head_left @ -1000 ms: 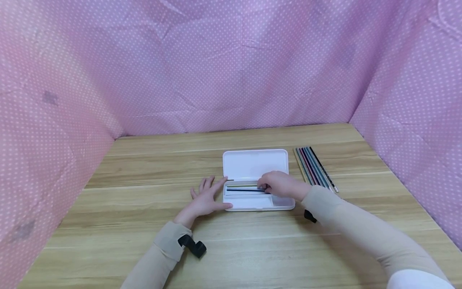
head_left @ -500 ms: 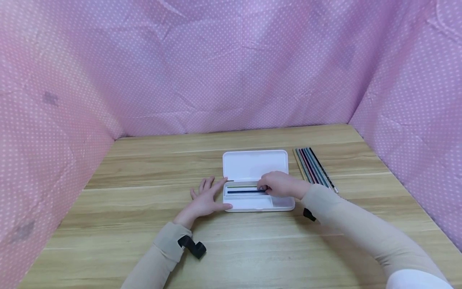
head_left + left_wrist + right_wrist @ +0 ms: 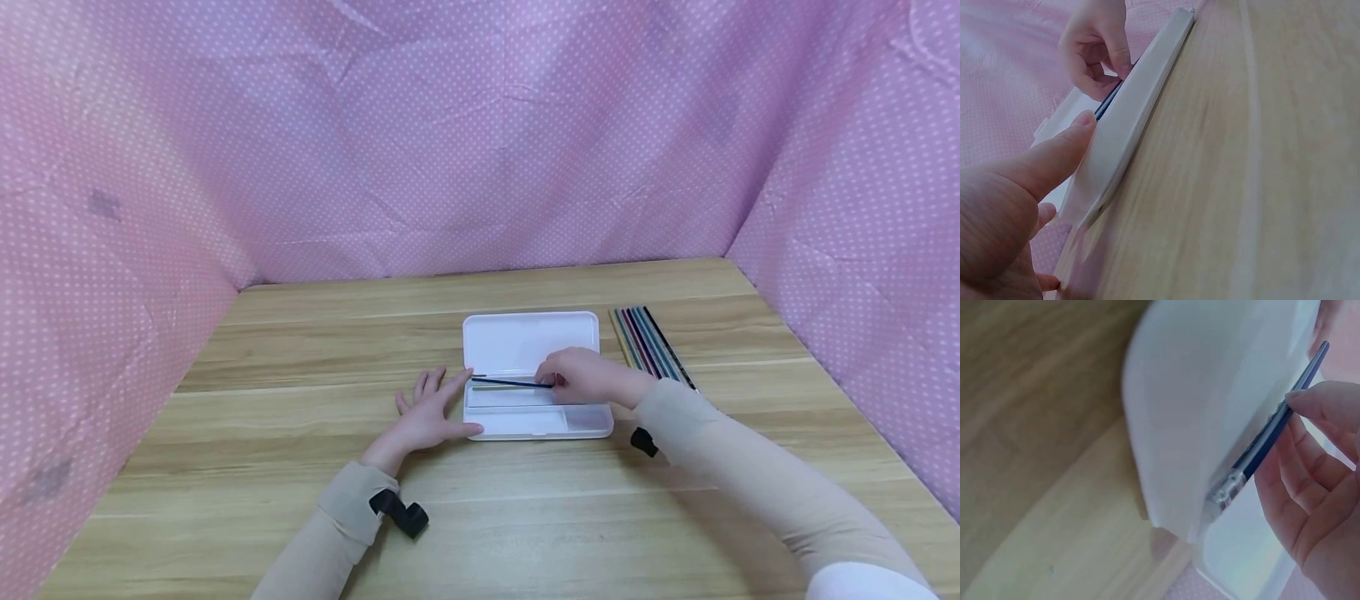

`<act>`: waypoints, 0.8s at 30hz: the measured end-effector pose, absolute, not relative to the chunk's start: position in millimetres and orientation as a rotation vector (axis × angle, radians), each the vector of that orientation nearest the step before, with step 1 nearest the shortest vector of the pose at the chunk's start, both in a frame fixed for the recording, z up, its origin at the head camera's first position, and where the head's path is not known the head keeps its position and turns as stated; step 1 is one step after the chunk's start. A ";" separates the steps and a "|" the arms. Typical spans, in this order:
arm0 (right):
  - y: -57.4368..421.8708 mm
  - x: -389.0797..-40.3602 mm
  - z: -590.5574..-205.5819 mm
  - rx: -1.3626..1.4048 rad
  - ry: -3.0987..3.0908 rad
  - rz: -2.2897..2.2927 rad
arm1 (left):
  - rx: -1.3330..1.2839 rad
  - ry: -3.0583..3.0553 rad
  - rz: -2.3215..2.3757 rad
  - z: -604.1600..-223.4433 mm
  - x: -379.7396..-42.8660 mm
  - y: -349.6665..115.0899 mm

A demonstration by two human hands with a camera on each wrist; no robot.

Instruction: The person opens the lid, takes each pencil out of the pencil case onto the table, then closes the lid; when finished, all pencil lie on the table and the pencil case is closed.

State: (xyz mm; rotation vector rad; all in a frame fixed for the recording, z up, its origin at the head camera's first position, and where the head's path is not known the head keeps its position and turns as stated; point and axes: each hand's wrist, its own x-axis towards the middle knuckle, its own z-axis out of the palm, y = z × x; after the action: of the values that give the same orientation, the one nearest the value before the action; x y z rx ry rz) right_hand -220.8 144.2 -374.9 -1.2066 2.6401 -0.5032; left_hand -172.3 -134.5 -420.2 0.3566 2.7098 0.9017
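My right hand [image 3: 585, 375] pinches a dark blue pencil [image 3: 1272, 431] between thumb and fingers. A silver ferrule shows near one end of it, and its tapered tip points toward the case's left side. The pencil lies low along the hinge side of an open white pencil case [image 3: 517, 423]. Behind it, the case's lid [image 3: 531, 342] is folded back on the table. A thin yellow-green pencil [image 3: 491, 387] is partly visible inside. At the case's left end rests my left hand [image 3: 423, 421], fingers spread, its thumb by the front corner and index finger by the back one.
Several pencils [image 3: 648, 346] lie side by side on the wooden table [image 3: 525, 517], right of the case; my right sleeve covers their near ends. A smaller compartment [image 3: 588, 418] takes up the case's front right. Pink dotted cloth [image 3: 480, 142] hangs around the table.
The dark blue pencil has shifted from the middle of the case's long compartment toward the hinge side, carried by my right hand. My left hand has kept its place.
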 end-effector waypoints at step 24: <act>164.7 -218.8 -362.3 -0.662 2.320 -1.180 | 0.357 2.716 0.900 -420.5 -172.2 -134.5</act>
State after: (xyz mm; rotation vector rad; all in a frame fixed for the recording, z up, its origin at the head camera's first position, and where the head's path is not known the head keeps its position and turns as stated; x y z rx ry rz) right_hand -218.8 164.7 -362.3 -0.6620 2.3201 -1.1796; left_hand -172.2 -134.5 -420.5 0.3574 2.7156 0.9003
